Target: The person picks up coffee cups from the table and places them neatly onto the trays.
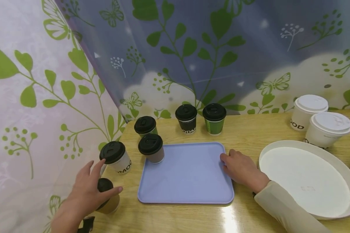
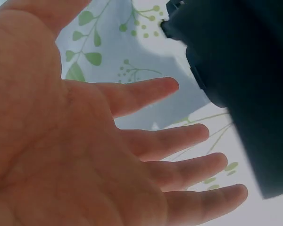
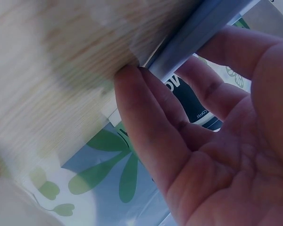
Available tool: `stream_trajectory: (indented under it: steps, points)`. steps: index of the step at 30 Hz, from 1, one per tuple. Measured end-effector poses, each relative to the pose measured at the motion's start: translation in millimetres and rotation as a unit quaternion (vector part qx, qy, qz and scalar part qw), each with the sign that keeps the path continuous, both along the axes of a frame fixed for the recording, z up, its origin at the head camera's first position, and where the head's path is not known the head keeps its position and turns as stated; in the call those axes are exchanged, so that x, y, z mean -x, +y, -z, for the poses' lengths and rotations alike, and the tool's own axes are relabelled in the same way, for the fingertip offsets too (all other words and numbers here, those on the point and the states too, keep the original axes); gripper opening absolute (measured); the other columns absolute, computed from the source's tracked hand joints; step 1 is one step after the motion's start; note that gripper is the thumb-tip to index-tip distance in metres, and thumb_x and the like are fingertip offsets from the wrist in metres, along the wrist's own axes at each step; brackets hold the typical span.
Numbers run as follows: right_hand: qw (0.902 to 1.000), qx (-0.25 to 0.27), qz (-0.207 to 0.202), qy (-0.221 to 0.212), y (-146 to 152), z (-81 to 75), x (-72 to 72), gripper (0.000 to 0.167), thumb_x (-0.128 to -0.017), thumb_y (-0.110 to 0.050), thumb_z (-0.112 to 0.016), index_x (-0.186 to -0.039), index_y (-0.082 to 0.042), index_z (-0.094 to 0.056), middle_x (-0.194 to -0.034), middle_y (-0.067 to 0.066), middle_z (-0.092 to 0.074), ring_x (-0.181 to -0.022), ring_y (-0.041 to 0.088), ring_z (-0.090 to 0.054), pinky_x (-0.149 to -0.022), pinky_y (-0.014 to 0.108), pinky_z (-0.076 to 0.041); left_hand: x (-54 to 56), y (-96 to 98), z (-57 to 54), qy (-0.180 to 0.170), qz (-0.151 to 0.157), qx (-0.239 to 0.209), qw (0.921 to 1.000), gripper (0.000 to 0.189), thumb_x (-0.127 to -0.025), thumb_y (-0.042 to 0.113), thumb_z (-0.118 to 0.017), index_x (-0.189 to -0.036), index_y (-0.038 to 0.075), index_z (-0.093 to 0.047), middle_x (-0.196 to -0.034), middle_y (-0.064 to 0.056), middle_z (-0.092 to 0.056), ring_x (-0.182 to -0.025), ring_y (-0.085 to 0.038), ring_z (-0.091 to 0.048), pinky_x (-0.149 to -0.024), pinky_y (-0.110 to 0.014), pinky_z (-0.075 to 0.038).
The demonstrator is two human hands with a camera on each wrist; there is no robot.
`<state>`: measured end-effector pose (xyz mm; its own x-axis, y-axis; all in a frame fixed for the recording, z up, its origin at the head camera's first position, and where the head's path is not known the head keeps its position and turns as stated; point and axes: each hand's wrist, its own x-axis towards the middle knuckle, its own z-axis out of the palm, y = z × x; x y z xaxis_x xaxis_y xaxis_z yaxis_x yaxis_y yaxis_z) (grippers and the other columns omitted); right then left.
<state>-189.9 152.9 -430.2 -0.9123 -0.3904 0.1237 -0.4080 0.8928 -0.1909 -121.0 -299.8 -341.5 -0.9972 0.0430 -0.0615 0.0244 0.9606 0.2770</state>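
Note:
My left hand (image 1: 83,191), fingers spread, hovers over a brown cup with a black lid (image 1: 112,205) and partly hides it. Its palm (image 2: 75,141) holds nothing. Beyond its fingertips stands a white cup with a black lid (image 1: 122,163). With my right hand (image 1: 242,168) I grip the right rim of a light-blue rectangular tray (image 1: 189,178); in the right wrist view, thumb and fingers lie on either side of the tray's edge (image 3: 193,42). Another brown cup with a black lid (image 1: 156,157) stands upright on the tray's far left corner.
Behind the tray stand a green cup (image 1: 145,126), a black cup (image 1: 187,124) and another green cup (image 1: 214,126), all black-lidded. A round white tray (image 1: 263,155) lies at right, with two white-lidded cups (image 1: 298,121) behind it. A patterned curtain (image 1: 192,58) borders the wooden table.

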Motion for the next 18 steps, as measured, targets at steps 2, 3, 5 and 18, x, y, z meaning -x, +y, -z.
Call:
stream_trajectory:
  steps: [2, 3, 5, 18]
  points:
    - [1.0, -0.001, 0.0, -0.002, -0.2, -0.1, 0.0, 0.005, -0.093, -0.007, -0.069, -0.098, -0.008, -0.066, -0.081, 0.011, -0.053, -0.066, 0.022, -0.052, -0.052, 0.038, -0.045, -0.6, -0.9, 1.1, -0.006, -0.005, -0.006, 1.0, 0.113, -0.082, 0.059, -0.081, -0.158, -0.003, -0.025, -0.157, -0.044, -0.014, -0.14, -0.066, -0.017, -0.103, -0.079, -0.027]
    - [1.0, -0.002, 0.0, -0.002, -0.3, 0.0, 0.0, 0.006, -0.093, -0.008, -0.069, -0.098, -0.007, -0.066, -0.081, 0.011, -0.053, -0.067, 0.022, -0.052, -0.052, 0.038, -0.045, -0.5, -1.3, 1.4, -0.01, -0.007, -0.008, 0.9999, 0.113, -0.082, 0.059, -0.081, -0.158, -0.003, -0.025, -0.157, -0.044, -0.013, -0.14, -0.066, -0.017, -0.103, -0.079, -0.027]
    - [1.0, -0.004, 0.0, -0.002, -0.2, 0.1, 0.3, 0.006, -0.093, -0.008, -0.069, -0.099, -0.007, -0.066, -0.081, 0.011, -0.053, -0.067, 0.022, -0.052, -0.052, 0.038, -0.046, -0.6, -1.6, 1.7, -0.014, -0.011, -0.011, 0.9998, 0.113, -0.083, 0.059, -0.081, -0.158, -0.003, -0.024, -0.157, -0.044, -0.012, -0.14, -0.067, -0.016, -0.102, -0.08, -0.028]
    - [0.9999, -0.011, 0.0, -0.007, -0.6, 0.2, 1.1, 0.008, -0.093, -0.008, -0.07, -0.101, -0.007, -0.067, -0.082, 0.011, -0.054, -0.068, 0.022, -0.053, -0.053, 0.038, -0.047, -0.1, -2.3, 9.1, -0.036, -0.022, -0.016, 0.999, 0.108, -0.087, 0.06, -0.077, -0.158, -0.003, -0.026, -0.156, -0.043, -0.015, -0.139, -0.066, -0.021, -0.101, -0.077, -0.032]
